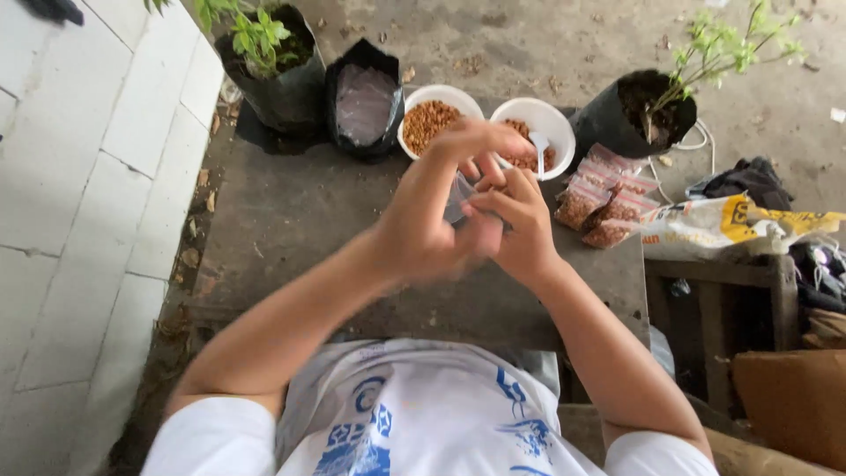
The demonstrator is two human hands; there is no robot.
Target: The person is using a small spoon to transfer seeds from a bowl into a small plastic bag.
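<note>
1. Over a grey table (291,220), the left hand (423,234) and right hand (520,225) pinch a small clear bag (458,196) between closed fingers, apparently opening it; filling calls for a steady mouth.
2. Two black pots (282,88) hold green plants.
3. Two white bowls (441,95) hold brown granules, one with a spoon (539,145).
4. Filled packets (599,198) lie beside.

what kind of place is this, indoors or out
Most likely an outdoor yard or patio used as a makeshift packing spot. A rough grey slab serves as the table, potted plants in black grow bags stand on it, and bare concrete ground strewn with dry leaves lies beyond the two white bowls.
</note>
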